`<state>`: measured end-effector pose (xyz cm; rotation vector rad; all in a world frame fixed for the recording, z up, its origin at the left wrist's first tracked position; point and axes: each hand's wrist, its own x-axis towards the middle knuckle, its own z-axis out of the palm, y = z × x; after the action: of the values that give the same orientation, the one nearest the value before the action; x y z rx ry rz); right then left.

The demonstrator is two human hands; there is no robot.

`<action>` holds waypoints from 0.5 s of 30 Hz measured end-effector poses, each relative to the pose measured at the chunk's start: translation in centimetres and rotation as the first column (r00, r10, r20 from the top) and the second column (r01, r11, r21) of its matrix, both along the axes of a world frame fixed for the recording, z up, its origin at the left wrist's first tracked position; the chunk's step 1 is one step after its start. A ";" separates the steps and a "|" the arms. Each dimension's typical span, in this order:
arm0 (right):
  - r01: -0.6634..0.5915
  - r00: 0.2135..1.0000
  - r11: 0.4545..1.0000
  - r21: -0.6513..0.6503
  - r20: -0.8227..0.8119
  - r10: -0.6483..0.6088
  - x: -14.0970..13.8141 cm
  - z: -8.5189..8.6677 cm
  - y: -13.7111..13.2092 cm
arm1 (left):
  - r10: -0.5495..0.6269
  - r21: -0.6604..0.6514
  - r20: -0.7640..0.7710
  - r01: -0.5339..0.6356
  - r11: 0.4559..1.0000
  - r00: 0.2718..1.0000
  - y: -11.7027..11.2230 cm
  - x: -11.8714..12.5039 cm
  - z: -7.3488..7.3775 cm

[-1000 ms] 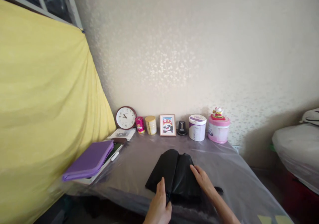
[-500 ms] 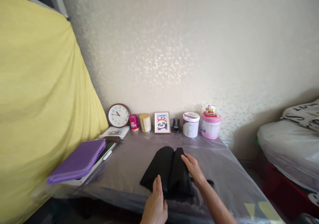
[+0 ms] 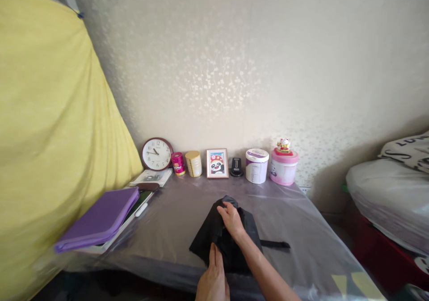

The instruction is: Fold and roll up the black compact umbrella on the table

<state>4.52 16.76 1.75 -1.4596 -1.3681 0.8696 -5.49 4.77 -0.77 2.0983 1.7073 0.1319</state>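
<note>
A black folded piece of thin, slightly shiny fabric (image 3: 207,234) lies on the table in front of me. Its exact kind is not clear. From its right side a narrow black strap (image 3: 275,244) sticks out flat. My right hand (image 3: 232,220) reaches across the top of the fabric with bent fingers, gripping a fold near the far end; part of that grip is hidden. At the near edge my left hand (image 3: 213,272) rests against the fabric, fingers stretched out and close together.
A purple folder (image 3: 98,218) lies on the left over a white-edged board. Along the wall stand a clock (image 3: 157,153), a pink can (image 3: 178,164), a yellow-lidded jar (image 3: 194,165), a picture frame (image 3: 217,163), a white tub (image 3: 257,167) and a pink tub (image 3: 284,169) topped by a cat figurine.
My right hand has moved left from the fabric's right edge onto its middle, and the right part is folded inward. More of the strap shows. My left hand has stayed nearly in place.
</note>
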 end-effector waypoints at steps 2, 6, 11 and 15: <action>-0.015 0.999 1.000 -0.026 0.045 0.016 -0.5 -0.5 0.2 | 0.000 -0.001 -0.006 0.000 1.000 1.000 0.2 -0.1 -0.1; -0.027 0.981 0.999 -0.039 0.193 0.034 -0.8 -0.7 0.3 | 0.022 -0.002 -0.002 -0.022 1.000 1.000 0.1 -0.4 -0.3; -0.056 0.959 0.996 -0.067 0.273 0.072 -0.9 -0.3 0.2 | 0.124 0.101 0.060 -0.130 0.986 0.990 -0.9 -0.7 -0.5; -0.094 0.929 0.992 -0.081 0.351 0.117 -1.2 0.3 0.0 | 0.055 0.139 0.023 -0.058 0.989 0.998 -1.3 -0.3 0.0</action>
<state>3.32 16.73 2.06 -1.6622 -1.7130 0.7439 -5.77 3.43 -0.75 2.1402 1.7934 0.2956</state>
